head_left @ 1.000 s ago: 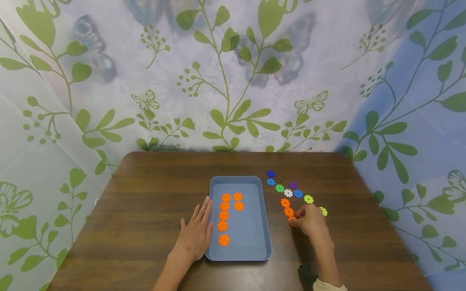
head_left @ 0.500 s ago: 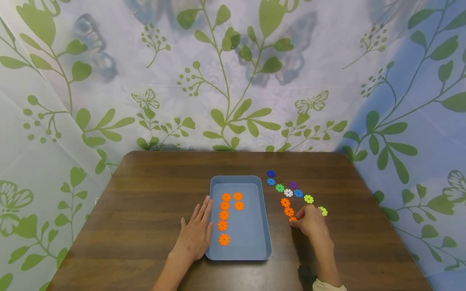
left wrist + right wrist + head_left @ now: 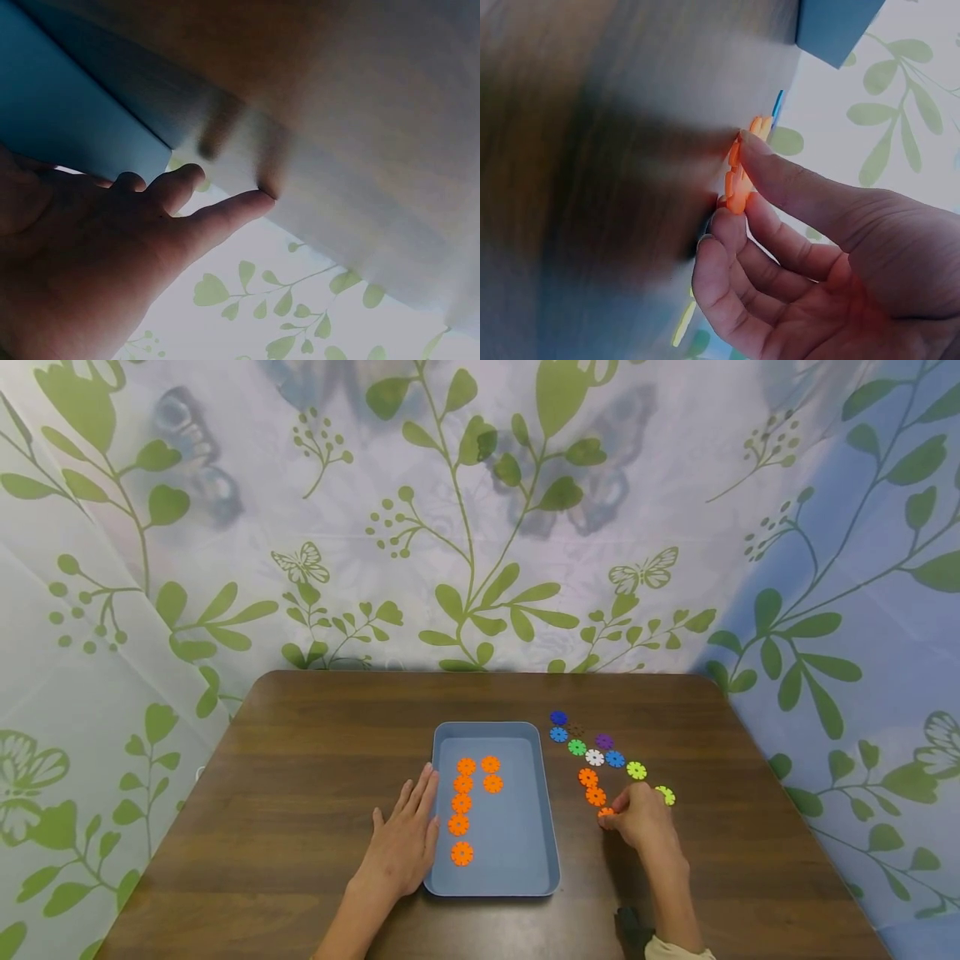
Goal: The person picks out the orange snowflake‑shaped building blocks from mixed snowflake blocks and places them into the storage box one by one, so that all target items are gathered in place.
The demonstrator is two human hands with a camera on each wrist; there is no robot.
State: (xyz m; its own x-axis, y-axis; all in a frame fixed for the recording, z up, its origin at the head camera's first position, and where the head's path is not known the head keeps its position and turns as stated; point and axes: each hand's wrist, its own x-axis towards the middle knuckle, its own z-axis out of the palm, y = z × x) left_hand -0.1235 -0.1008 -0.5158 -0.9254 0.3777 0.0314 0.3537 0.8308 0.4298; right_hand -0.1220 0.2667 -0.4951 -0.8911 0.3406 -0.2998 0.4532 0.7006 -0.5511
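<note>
A blue-grey tray (image 3: 514, 860) holds several orange notched discs, one of them an orange disc (image 3: 462, 853) near its front left corner. Along the tray's left wall lies the left hand (image 3: 399, 847), fingers straight; the left wrist view shows that hand (image 3: 112, 247) beside the tray's side (image 3: 67, 97). Right of the tray, the right hand (image 3: 647, 817) pinches an orange disc (image 3: 605, 816) between thumb and fingers, low over the table at the near end of a row of orange discs (image 3: 596, 796). In the right wrist view the hand (image 3: 802, 247) holds the orange disc (image 3: 737, 191) by its edge.
Behind the right hand lie a white disc (image 3: 594, 757), a green disc (image 3: 576, 747), a purple disc (image 3: 603, 741), a brown disc (image 3: 575, 729), several blue discs (image 3: 558, 735) and yellow-green discs (image 3: 636, 770). A patterned cloth (image 3: 495, 543) hangs behind the brown table (image 3: 315, 735).
The pinched orange disc has shifted very slightly to the right and away from the table's front. The left hand has stayed against the tray.
</note>
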